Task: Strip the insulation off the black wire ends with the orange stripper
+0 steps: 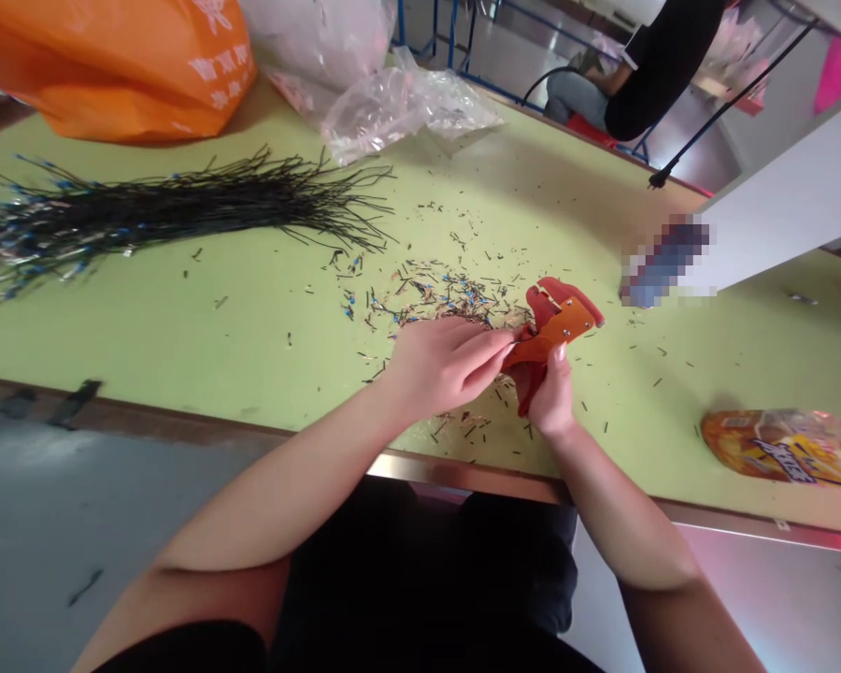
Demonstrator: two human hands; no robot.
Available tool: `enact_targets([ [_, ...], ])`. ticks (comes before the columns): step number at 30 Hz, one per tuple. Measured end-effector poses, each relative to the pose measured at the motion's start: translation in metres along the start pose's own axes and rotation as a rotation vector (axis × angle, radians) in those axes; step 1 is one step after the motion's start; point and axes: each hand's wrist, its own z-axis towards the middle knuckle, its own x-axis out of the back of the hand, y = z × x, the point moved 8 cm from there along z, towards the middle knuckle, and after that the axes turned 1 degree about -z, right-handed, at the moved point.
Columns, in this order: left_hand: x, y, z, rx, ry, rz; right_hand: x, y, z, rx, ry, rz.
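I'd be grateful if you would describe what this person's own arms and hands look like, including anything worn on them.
The left hand and right hand are bare, with no gloves, rings or watch visible. Both forearms, left and right, are uncovered too. A black garment covers the torso, and a black sleeve edge shows at the lower left.

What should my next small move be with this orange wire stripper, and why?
Probably give the handles of the orange wire stripper one squeeze with your right hand, since your left hand is pinched up against its jaws and cut bits already lie scattered nearby.
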Motion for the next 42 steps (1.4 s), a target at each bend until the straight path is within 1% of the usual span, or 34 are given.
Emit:
enact_targets([
  [3,-0.001,0.004,0.001,-0.033,-0.014,-0.015,0.004,-0.006,0.000,0.054,0.055,-0.030],
  [5,-0.001,0.006,0.001,-0.043,-0.017,-0.024,0.003,-0.009,0.000,0.082,0.066,-0.044],
  [11,-0.001,0.006,0.000,-0.045,-0.010,-0.031,-0.001,-0.017,0.000,0.112,0.043,-0.049],
  [18,0.000,0.007,0.001,-0.053,0.022,-0.033,0.000,-0.017,-0.001,0.102,0.030,-0.109],
  [24,0.001,0.007,0.001,-0.051,0.025,-0.038,-0.006,-0.016,0.002,0.118,-0.051,-0.146],
  [27,-0.001,0.007,0.000,-0.041,-0.005,-0.033,-0.010,-0.016,0.002,0.096,-0.055,-0.132],
  [29,-0.002,0.004,-0.001,-0.017,-0.021,-0.050,-0.011,-0.017,0.004,0.053,-0.038,-0.097],
  [32,-0.001,-0.008,-0.001,0.090,-0.013,-0.148,-0.010,-0.019,0.008,-0.027,-0.038,-0.055],
  [34,0.001,-0.020,-0.002,0.210,0.013,-0.224,-0.010,-0.018,0.011,-0.098,-0.089,-0.037],
  [37,0.001,-0.037,-0.005,0.372,0.037,-0.287,-0.013,-0.013,0.012,-0.202,-0.229,0.011],
  [39,-0.005,-0.045,-0.008,0.438,-0.001,-0.298,-0.017,-0.007,0.009,-0.267,-0.348,0.057],
  [42,-0.019,-0.053,-0.015,0.476,-0.119,-0.242,-0.026,0.002,0.000,-0.373,-0.528,0.114],
])
